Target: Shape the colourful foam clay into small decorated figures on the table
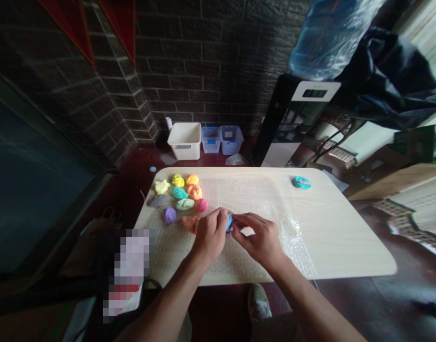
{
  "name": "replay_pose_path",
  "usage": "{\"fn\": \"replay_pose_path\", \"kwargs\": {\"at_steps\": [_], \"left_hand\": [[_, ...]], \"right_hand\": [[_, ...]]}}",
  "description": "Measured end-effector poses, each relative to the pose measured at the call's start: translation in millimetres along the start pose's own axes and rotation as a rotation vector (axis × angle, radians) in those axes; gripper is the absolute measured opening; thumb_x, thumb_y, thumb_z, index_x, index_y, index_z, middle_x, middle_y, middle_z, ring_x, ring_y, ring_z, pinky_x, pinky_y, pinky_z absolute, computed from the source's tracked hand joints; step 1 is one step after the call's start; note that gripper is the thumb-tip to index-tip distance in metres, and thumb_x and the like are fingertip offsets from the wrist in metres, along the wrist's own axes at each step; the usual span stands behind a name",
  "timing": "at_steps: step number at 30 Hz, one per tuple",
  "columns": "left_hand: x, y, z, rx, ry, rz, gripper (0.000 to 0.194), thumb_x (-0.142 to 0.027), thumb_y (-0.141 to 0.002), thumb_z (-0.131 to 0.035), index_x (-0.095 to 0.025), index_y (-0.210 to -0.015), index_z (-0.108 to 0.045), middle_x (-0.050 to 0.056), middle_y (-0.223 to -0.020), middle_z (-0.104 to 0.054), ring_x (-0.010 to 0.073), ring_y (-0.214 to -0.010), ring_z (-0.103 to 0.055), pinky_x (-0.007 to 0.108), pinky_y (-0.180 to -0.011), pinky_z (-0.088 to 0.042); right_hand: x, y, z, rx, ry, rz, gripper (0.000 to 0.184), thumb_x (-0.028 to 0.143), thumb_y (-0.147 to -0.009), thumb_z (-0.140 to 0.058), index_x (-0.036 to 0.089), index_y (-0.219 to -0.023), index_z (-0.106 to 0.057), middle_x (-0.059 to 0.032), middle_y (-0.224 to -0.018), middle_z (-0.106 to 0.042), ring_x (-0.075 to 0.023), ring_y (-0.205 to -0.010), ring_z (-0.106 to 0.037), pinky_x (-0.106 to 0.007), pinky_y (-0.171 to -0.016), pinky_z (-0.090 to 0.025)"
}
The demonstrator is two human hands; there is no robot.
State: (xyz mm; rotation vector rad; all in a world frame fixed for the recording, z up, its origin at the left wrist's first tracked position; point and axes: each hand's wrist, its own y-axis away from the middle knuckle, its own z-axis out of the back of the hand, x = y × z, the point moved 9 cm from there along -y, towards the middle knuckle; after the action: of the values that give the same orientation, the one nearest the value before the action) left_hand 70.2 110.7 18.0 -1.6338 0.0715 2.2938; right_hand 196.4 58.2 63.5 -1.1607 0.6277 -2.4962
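Between my hands, over the bubble wrap, is a piece of blue modelling clay [229, 222], with a bit of purple showing at its lower edge. My left hand [212, 229] is closed around its left side. From the right, my right hand [256, 233] pinches it between thumb and fingers. Much of the clay is hidden by my fingers. Just left of my left hand lies a brown-orange lump of clay [189, 223], partly covered by that hand. A purple lump [169, 215] and a pink ball [202, 205] rest nearby.
Several clay lumps, including a teal one [179, 192], sit at the table's left. A turquoise disc with a pink stripe [302, 182] lies far right. Bubble wrap [246, 194] covers the table's middle. Behind stand a white bin [185, 140] and a water dispenser [284, 121].
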Motion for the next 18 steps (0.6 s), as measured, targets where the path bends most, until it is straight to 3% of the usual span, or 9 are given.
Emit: {"fn": "replay_pose_path", "kwargs": {"at_steps": [8, 13, 18], "left_hand": [[-7, 2, 4.4, -0.025, -0.024, -0.003, 0.039, -0.036, -0.106, -0.039, -0.018, -0.090, -0.070, 0.007, -0.083, -0.074, 0.0220, -0.081, -0.070, 0.032, -0.078, -0.052], [-8, 4, 9.2, -0.056, 0.110, 0.002, 0.039, -0.039, -0.108, -0.037, -0.021, -0.109, -0.071, 0.007, -0.107, -0.076, 0.0214, -0.097, -0.071, 0.031, -0.081, -0.055], [-22, 6, 5.5, -0.037, 0.019, -0.119, 0.036, -0.034, -0.109, -0.034, -0.021, -0.119, -0.066, 0.008, -0.109, -0.074, 0.0210, -0.098, -0.069, 0.033, -0.088, -0.053]], "right_hand": [[-7, -1, 2, -0.049, -0.073, -0.092, 0.012, 0.019, -0.092, -0.068, 0.020, -0.096, -0.079, -0.0052, -0.082, -0.079, -0.0179, -0.068, -0.074, -0.028, -0.065, -0.058], [-19, 0, -4, -0.046, -0.341, -0.271, 0.016, 0.029, -0.094, -0.070, 0.021, -0.103, -0.081, -0.0073, -0.092, -0.080, -0.0196, -0.079, -0.075, -0.029, -0.068, -0.059], [-35, 6, -12, -0.094, -0.592, -0.466, 0.023, 0.038, -0.084, -0.082, 0.018, -0.095, -0.082, -0.0081, -0.085, -0.080, -0.0193, -0.072, -0.073, -0.030, -0.066, -0.060]]}}
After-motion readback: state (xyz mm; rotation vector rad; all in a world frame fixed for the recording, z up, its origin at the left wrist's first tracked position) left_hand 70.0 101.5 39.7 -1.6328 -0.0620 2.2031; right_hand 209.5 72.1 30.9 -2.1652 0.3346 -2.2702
